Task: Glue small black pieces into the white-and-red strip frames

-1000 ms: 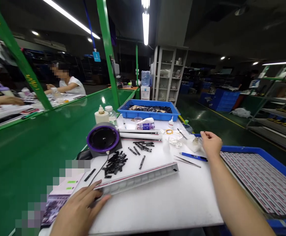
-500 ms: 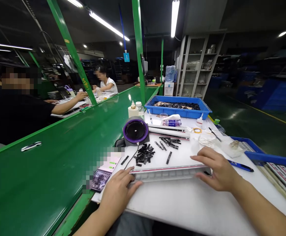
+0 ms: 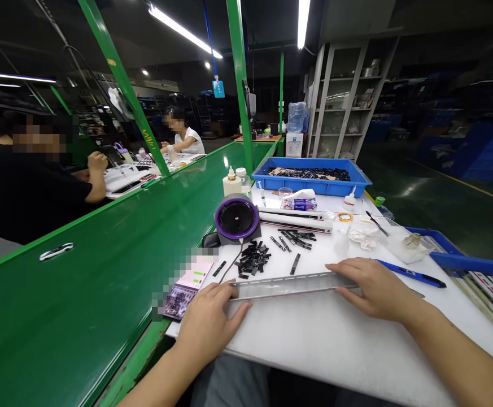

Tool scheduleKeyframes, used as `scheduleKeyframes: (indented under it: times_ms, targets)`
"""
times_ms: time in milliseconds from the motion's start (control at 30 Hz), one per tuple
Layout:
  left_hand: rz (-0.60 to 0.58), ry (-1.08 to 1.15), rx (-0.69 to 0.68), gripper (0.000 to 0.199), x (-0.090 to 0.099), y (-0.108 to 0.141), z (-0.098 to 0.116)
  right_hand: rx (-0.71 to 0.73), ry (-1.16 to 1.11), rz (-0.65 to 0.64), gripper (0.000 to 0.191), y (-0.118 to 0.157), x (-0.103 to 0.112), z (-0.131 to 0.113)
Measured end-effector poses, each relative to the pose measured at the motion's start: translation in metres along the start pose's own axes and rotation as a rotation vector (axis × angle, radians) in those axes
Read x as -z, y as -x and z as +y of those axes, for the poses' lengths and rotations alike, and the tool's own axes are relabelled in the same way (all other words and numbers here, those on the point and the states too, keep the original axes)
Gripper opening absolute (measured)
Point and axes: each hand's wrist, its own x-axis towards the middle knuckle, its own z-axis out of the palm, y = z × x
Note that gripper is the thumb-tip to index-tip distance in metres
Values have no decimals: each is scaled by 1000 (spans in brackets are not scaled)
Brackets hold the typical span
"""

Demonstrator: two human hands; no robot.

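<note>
A long, thin metal strip (image 3: 286, 286) lies nearly level across the front of the white table (image 3: 314, 333). Its left end is between the thumb and fingers of my left hand (image 3: 210, 316). My right hand (image 3: 377, 288) grips the other end, fingers on the far edge and thumb on the near one. Just beyond the strip are a pile of small black pieces (image 3: 252, 259), a single black piece (image 3: 295, 264) and a looser group of black pieces (image 3: 299, 239). To the right of my right hand rests a blue pen-shaped tool (image 3: 411, 273).
A round purple-rimmed device (image 3: 236, 219) stands behind the pile, with bottles (image 3: 231, 183) beyond it. At the back is a blue tray (image 3: 309, 186) of black pieces. The green partition (image 3: 102, 265) borders the left, with two people past it. Striped strips (image 3: 487, 299) lie at right.
The strip has turned in my hands, so its red-lined face no longer shows and a plain metal face does. Past the partition, the nearer person's hand has drawn back and up. The view has shifted slightly.
</note>
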Motion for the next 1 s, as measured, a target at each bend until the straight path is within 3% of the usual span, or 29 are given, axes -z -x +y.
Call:
scheduleKeyframes:
  times_ms: [233,400,567,767,1000]
  targets:
    - [-87,-25,120,24,3,-1,7,17,2,77,35,1,0,2]
    - [-92,-98,112,29,-1,-3,7,37,4,98,34,0,1,0]
    - [-30,-134,41,28,-7,0,5,41,9,109,35,1,-1,4]
    - [139,-196,-111,24,-7,2,4,93,22,180,36,5,-2,7]
    - [177,-230,-118,24,-9,2,4,177,81,278,40,4,0,2]
